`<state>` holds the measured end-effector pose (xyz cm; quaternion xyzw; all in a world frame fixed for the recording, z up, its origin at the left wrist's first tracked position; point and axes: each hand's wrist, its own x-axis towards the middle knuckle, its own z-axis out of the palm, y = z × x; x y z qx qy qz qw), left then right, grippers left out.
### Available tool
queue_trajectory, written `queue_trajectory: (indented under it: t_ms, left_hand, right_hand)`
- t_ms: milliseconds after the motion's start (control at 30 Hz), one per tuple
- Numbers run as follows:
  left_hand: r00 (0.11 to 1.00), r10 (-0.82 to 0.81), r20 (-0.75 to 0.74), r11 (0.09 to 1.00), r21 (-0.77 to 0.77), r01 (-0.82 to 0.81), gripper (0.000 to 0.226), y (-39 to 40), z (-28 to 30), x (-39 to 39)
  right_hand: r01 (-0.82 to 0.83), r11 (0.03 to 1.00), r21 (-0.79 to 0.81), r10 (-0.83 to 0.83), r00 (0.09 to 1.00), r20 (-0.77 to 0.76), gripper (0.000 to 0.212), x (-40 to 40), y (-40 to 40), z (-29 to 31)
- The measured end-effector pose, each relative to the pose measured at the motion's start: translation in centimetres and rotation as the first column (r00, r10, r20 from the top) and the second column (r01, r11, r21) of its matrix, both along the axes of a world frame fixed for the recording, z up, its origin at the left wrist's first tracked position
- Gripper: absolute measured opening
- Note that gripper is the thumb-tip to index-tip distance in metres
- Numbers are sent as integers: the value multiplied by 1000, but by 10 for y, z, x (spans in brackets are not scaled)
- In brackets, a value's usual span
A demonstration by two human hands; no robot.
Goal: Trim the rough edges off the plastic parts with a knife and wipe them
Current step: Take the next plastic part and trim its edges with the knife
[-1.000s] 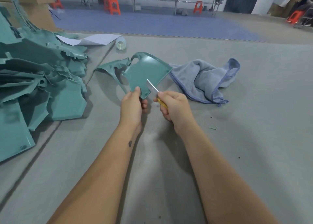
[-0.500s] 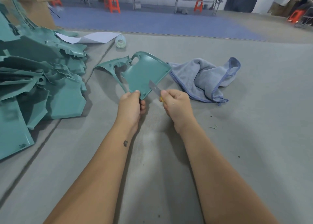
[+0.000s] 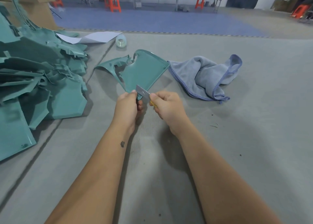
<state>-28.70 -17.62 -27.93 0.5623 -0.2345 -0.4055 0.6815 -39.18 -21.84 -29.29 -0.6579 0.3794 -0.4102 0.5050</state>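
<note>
Head view: left hand (image 3: 127,107) grips the near corner of the teal plastic part (image 3: 144,73), fingers curled round the narrow end, rest of the part fanning away from the grip and propped off the grey mat (image 3: 254,139). Right hand (image 3: 166,107) pinches a knife (image 3: 143,93), thumb on top, yellow handle just peeking under the fingers; blade lies across the part's near edge, right beside the left thumb, nearly touching it. Step in hand looks like shaving flash off that corner. To do it well: keep the blade shallow to the edge, draw in short light strokes directed away from the holding thumb, shift the left grip further up the part so fingers clear the cut line, turn the part rather than the wrist. Blue cloth (image 3: 208,78) lies beyond the right hand, well apart, ready for wiping. Pile of teal parts (image 3: 40,81) sits off to the left of the grip, likely untrimmed, cannot tell.
</note>
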Motion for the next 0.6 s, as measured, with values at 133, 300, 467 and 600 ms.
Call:
queue_trajectory:
  t_ms: [133, 300, 467, 600]
  left_hand:
    - [998, -28, 47, 999, 24, 27, 30, 1, -2, 1]
    - [998, -46, 42, 998, 42, 44, 25, 1, -2, 2]
    - [999, -37, 24, 999, 27, 36, 26, 0, -1, 1]
    - [994, -59, -89, 998, -20, 57, 26, 0, 1, 2]
  right_hand:
    - [66, 996, -53, -68, 997, -21, 37, -3, -2, -1]
    - [219, 973, 78, -224, 972, 67, 38, -15, -16, 6]
    - [125, 981, 149, -149, 975, 165, 38, -14, -6, 13]
    - [-88, 983, 161, 59, 982, 178, 36, -4, 6, 15]
